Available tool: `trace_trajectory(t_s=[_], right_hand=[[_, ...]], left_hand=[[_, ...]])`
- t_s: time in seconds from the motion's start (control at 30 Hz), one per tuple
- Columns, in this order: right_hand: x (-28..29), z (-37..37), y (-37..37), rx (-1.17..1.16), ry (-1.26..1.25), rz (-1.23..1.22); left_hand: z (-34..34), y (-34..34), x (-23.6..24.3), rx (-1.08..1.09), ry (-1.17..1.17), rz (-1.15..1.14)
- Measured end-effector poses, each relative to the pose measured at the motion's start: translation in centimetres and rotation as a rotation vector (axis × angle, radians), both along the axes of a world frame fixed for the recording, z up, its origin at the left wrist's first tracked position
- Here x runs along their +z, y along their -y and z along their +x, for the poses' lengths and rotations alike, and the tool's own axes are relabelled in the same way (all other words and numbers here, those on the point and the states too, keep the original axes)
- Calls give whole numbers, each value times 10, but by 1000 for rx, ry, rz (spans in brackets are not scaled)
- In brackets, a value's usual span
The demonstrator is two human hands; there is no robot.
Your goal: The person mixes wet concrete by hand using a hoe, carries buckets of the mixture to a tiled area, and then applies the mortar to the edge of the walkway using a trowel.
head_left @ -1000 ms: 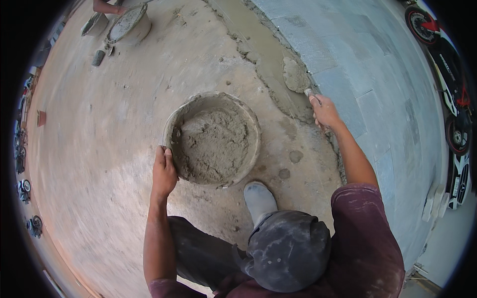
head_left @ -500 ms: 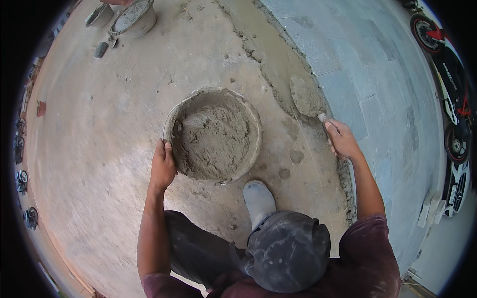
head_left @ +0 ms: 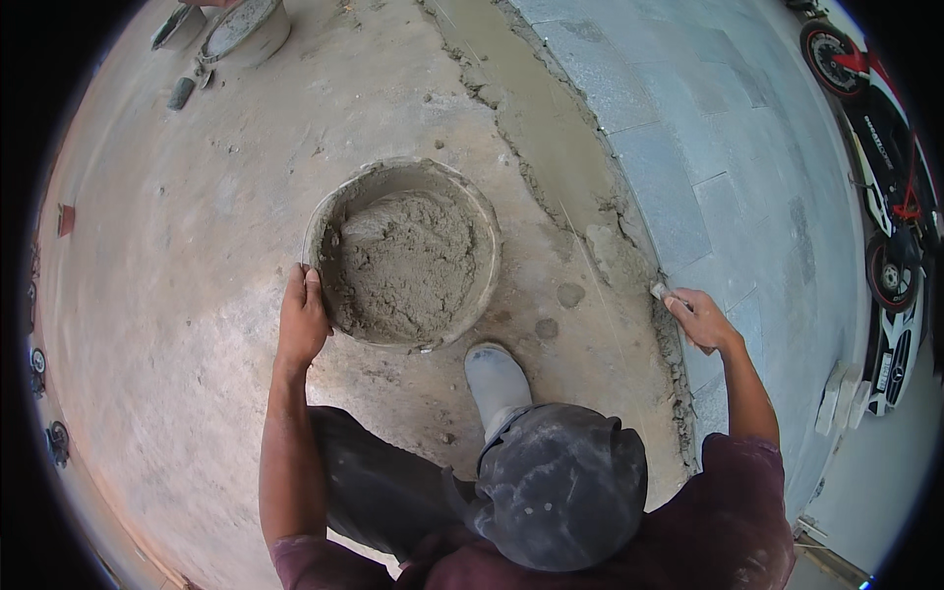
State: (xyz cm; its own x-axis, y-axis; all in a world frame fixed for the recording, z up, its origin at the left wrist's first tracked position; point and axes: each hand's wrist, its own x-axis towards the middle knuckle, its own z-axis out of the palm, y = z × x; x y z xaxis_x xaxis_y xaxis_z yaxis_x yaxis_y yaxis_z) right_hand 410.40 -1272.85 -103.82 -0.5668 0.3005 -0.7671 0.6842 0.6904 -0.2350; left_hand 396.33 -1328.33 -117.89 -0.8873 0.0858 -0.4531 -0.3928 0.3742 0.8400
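At the near-left rim of the mortar bucket [head_left: 403, 176], my left grip [head_left: 304, 320] is closed on the edge, its fingers partly hidden under the bucket's flank. The bucket is round and wide-mouthed, its inner wall smeared with grey; in it sits a broad, uneven heap of damp mortar [head_left: 413, 265], smoother toward the far left and lumpier toward the right. Whether its base rests on the concrete floor [head_left: 226, 197] I cannot see.

Well to the right of the bucket and a little nearer to me, my right grip [head_left: 702, 320] is wrapped around the handle of a trowel [head_left: 659, 289]; I cannot tell its blade from the mix around it. A long strip of wet mortar bed [head_left: 551, 113] runs from the bucket's right to far beyond it, with grey paving slabs [head_left: 664, 167] along its outer side.

Far beyond the bucket, to its left, stand a large pail [head_left: 267, 41] of grey mix and a smaller pail [head_left: 183, 31], whose contents I cannot make out; a co-worker's hand [head_left: 212, 3] shows at the large one's edge. My boot [head_left: 497, 383] is just on the near side of the bucket. Far to the right of the bucket, a sport motorcycle [head_left: 885, 147] carries pale lettering on its black fairing, and the white car [head_left: 897, 359] near it has a badge on its grille and a plate with small characters.
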Motion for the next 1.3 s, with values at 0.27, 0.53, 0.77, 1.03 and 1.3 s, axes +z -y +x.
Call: trace_trajectory(t_s=[0.27, 0.53, 0.77, 1.03, 1.3], right_hand=[[-9, -10, 13, -68, -282, -85], [-93, -176, 31, -76, -384, -63], [-50, -31, 7, -136, -228, -104], [38, 16, 113, 454, -760, 380], [-3, -103, 184, 955, -356, 435]], left_hand=[[-4, -7, 4, 20, -2, -30], [-8, -18, 1, -12, -16, -73], [-4, -11, 8, 29, 5, -42], [-2, -1, 1, -1, -380, -29], [-25, -50, 47, -112, -335, 59]])
